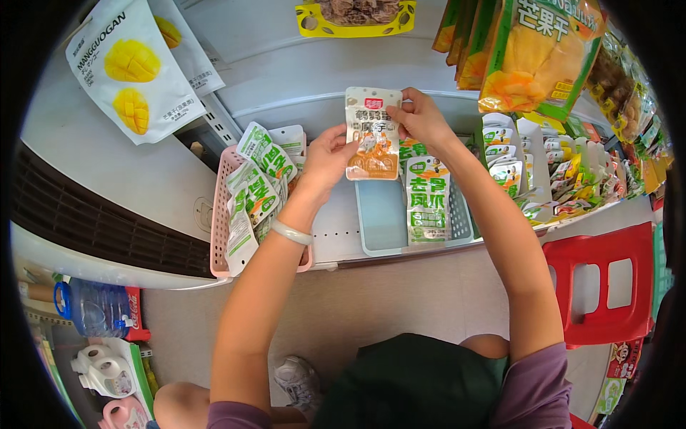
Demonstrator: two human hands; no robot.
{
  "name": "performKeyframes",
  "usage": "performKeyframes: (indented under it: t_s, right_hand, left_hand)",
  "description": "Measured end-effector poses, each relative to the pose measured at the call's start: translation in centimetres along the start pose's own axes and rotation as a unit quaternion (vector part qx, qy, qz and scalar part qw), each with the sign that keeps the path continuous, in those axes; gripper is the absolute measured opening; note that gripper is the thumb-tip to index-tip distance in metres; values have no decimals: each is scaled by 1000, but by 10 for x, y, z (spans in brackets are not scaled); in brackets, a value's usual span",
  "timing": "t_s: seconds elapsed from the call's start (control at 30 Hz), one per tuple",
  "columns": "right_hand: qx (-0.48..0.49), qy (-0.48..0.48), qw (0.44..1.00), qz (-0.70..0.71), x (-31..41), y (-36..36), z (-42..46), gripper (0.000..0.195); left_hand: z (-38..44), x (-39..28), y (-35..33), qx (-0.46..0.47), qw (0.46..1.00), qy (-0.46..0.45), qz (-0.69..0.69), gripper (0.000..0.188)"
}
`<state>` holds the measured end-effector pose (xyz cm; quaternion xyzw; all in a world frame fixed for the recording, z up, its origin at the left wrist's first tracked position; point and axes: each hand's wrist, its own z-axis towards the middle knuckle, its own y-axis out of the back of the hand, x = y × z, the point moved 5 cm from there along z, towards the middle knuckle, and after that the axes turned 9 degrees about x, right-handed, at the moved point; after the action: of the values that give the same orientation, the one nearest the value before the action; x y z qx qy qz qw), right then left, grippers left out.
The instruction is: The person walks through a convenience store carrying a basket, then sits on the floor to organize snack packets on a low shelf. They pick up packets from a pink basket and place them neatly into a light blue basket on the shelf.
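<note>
A white and orange snack pouch (373,155) is held upright between my two hands, above a light blue plastic basket (381,214). My left hand (328,161) pinches its left edge. At its upper right edge, my right hand (420,118) grips the pouch between thumb and fingers. Green and white snack pouches (427,198) lie in the right part of the blue basket, whose left part shows bare bottom. To the left, a pink perforated basket (218,236) holds a loose heap of similar green and white pouches (252,201).
Dried mango bags (134,75) hang at the upper left, others (536,64) at the upper right. Open boxes of small snack packs (504,155) line the shelf to the right. A red plastic stool (603,316) stands at the right. A large water bottle (99,308) is at the lower left.
</note>
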<state>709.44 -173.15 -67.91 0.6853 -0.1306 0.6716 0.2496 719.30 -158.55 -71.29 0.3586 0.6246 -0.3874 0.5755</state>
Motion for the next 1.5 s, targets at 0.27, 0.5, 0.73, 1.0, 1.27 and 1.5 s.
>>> performKeyframes:
  t_s: [0.27,0.5,0.73,1.0,1.27,1.5]
  right_hand:
    - [-80,-22,972,-221,-40,27,19,23]
    - [-32,-16,956,-293,-96,15,44,31]
    - [-12,-49,932,-359,-112,0,51,41]
    - [2,-27,941,-337,-91,1,39,55]
    - [-46,56,936,-345,-54,10,27,47]
    - [76,126,963,-226,-4,-22,0,33]
  left_hand:
    - [-7,11,15,-31,986,-2,165,37]
    - [-36,-45,80,-93,973,-108,182,24]
    - [-59,-12,96,21,898,-29,438,31]
    - [-64,-6,63,-22,760,-76,645,24]
    - [-48,2,82,15,795,34,605,21]
    - [-67,-81,66,-129,770,-169,602,17]
